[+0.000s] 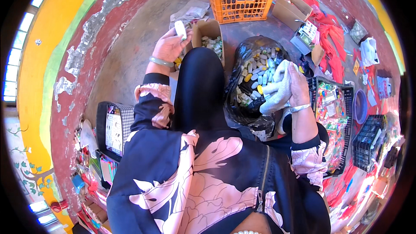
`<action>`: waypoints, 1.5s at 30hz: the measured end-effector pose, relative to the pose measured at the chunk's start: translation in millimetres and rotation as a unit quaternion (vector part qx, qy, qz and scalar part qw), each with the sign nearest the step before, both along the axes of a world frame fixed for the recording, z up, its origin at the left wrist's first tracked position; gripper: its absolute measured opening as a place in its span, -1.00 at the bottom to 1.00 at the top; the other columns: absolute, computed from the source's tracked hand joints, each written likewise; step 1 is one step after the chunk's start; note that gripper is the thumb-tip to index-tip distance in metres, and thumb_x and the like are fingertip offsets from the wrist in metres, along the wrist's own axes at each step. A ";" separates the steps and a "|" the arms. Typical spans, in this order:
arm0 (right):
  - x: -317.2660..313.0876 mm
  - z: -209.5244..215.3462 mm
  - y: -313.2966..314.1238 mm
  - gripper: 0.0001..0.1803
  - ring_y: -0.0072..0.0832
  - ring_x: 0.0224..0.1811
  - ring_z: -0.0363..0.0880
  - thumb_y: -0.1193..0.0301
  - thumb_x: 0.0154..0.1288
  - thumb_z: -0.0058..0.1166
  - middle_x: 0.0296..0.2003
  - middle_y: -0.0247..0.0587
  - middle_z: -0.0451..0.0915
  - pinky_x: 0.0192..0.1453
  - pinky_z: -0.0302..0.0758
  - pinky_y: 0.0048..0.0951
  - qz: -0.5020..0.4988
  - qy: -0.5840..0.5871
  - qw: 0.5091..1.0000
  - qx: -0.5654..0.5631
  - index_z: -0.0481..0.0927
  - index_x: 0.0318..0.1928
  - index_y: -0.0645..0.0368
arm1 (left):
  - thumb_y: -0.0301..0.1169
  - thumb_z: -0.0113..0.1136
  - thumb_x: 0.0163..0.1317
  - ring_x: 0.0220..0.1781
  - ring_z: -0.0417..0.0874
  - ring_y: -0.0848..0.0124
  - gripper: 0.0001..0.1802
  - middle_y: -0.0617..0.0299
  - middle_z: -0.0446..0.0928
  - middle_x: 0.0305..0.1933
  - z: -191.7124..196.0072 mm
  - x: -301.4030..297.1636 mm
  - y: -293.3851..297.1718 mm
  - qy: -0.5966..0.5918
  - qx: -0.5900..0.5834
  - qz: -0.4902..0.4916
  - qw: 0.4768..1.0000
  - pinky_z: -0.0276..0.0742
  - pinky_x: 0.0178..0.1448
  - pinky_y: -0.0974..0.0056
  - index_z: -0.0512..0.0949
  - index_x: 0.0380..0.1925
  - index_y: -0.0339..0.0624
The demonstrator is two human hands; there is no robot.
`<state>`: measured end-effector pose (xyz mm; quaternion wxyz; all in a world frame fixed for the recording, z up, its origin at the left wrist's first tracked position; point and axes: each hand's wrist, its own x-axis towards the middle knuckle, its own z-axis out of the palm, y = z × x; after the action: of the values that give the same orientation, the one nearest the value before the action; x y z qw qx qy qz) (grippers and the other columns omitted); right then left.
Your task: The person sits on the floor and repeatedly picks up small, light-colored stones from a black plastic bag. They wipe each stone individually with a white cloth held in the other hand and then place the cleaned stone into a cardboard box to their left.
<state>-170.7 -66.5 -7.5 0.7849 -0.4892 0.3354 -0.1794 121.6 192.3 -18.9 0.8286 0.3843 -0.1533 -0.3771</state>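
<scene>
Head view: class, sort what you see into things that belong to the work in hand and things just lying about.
In hand:
left hand holding a small white piece
right hand holding a white cloth
black bag of small pieces
small cardboard box

Lying about:
orange crate
red cloths
black baskets

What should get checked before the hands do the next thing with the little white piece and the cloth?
1. Left hand has a firm hold on the small white piece: ok, pinched at the fingertips.
2. Right hand has the white cloth: ok, bunched in the palm.
3. Small cardboard box beside the left hand is open: ok, its flaps are up and pieces lie inside.
4. Black bag of small pieces is open and close by: ok, it sits just under the right hand.
5. White piece is clean: cannot tell, too small to see.
6. Room left in the cardboard box: cannot tell, the knee hides part of it.
</scene>
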 end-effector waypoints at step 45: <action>-5.3 2.9 26.5 -0.72 -0.56 -0.46 0.51 0.30 0.21 0.03 -0.46 -0.18 0.54 -0.36 0.45 -0.48 0.022 -0.035 0.901 -0.433 0.48 -0.16 0.23 | -0.38 0.02 0.21 -0.35 0.49 0.36 -0.81 0.13 0.48 -0.39 26.9 -205.8 -102.9 0.316 0.073 -0.275 0.905 0.41 -0.27 0.36 0.44 -0.29 -0.30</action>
<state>-176.0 -39.9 -4.6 0.5108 -0.7811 0.1867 -0.3068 -84.2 89.4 8.0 0.6669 0.2468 0.0445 -0.7017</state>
